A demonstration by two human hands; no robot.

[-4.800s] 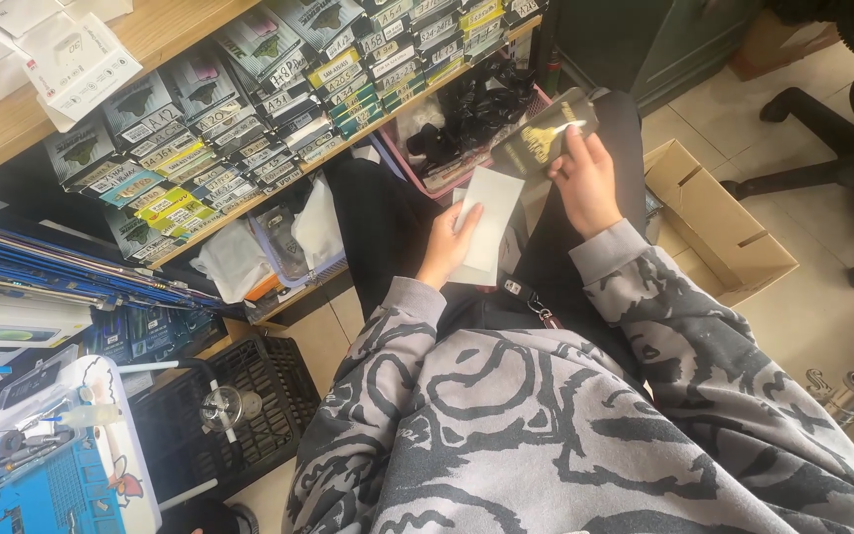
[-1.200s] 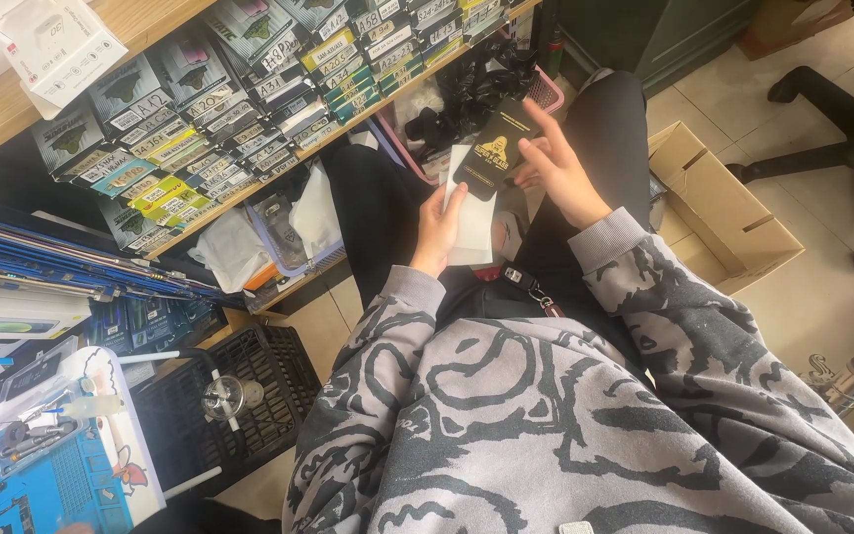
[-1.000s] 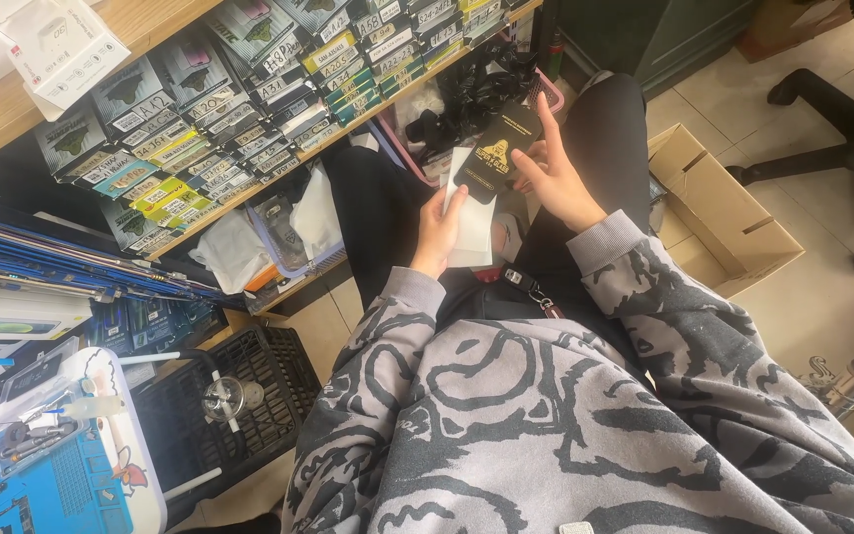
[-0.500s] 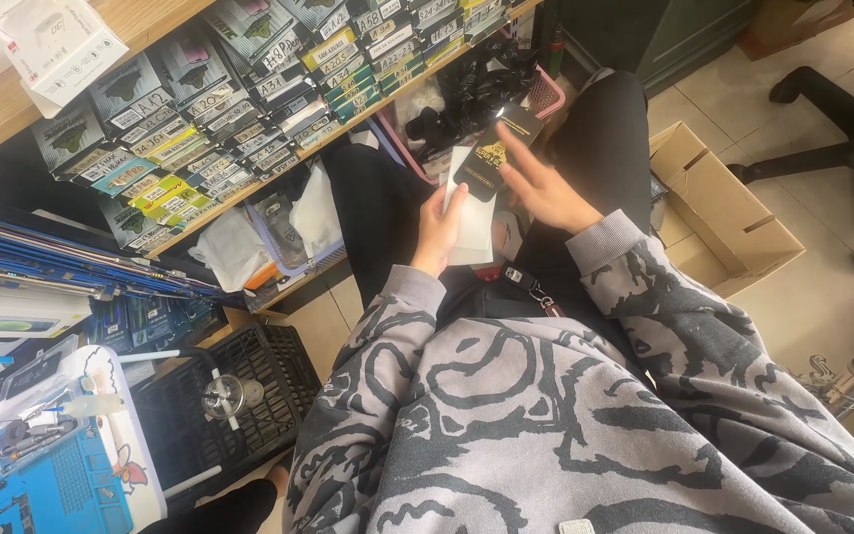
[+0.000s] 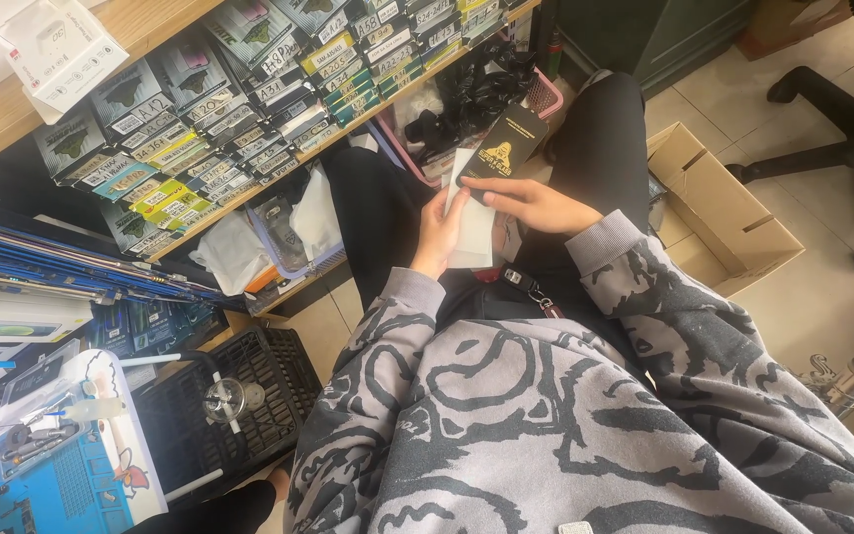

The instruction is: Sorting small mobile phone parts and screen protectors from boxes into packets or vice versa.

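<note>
The left hand [image 5: 439, 232] is closed lightly around one white sleeve [image 5: 471, 222], thumb along its near edge, holding it upright over the lap. The right hand [image 5: 531, 203] lies just beside it, fingers extended and pressed on the lower end of one black packet with a gold emblem [image 5: 504, 150], which stands partly out of the top of the white sleeve; whether the thumb pinches it from behind cannot be told. Taking the white sleeve as the mark: just beyond it sits a pink basket [image 5: 544, 94] filled with dark cables, to its left and further off runs a wooden shelf [image 5: 249, 188] stacked with many labelled flat boxes, too many to count, and to its right on the tiled floor stands one open cardboard box [image 5: 719, 213]. Near the person's side lies one key fob [image 5: 526, 287] on the dark trousers. The grip looks loose, so the black packet could slide free and drop into the gap between the knees, or the thin sleeve could buckle if the right fingers push at an angle rather than along its length.
</note>
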